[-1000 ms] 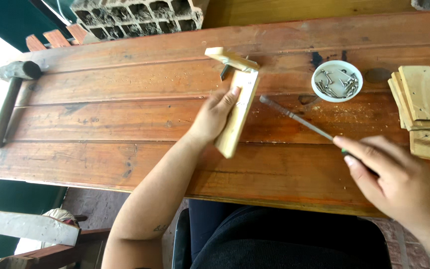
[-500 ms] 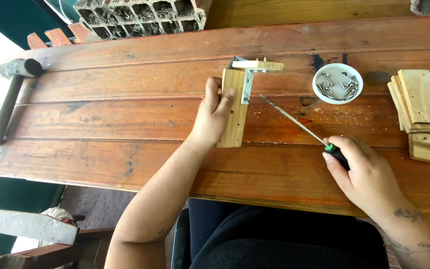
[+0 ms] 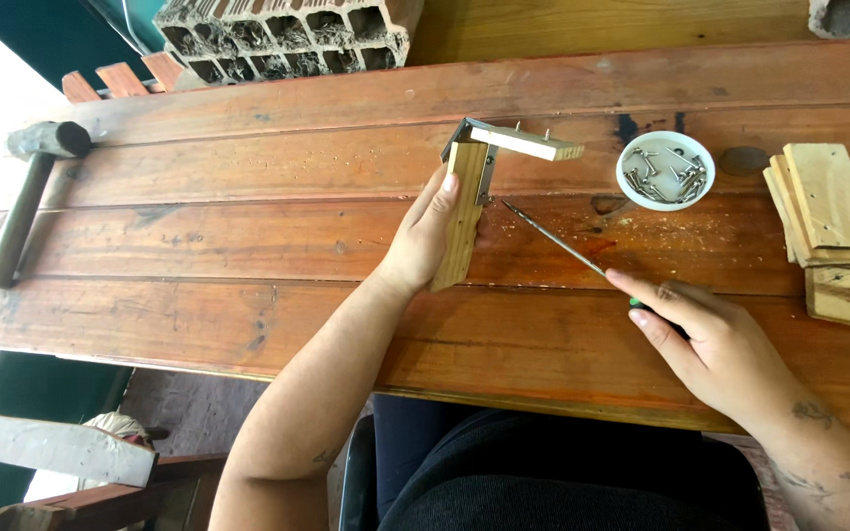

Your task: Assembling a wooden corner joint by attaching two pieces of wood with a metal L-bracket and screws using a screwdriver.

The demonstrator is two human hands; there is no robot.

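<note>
While the left hand (image 3: 423, 241) grips the upright wooden piece (image 3: 460, 211) on the table (image 3: 248, 236), keep it steady. To its right, the right hand (image 3: 715, 344) holds the screwdriver (image 3: 582, 258); its tip should stay straight at the metal bracket (image 3: 487, 177).

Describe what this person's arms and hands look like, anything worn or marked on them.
Both arms are bare, with no sleeves, gloves, watch or rings in view. The left hand and its forearm look plain apart from a small faint mark near the elbow. The right hand has a small tattoo near the knuckles, with more dark tattoos along the wrist and forearm.
</note>
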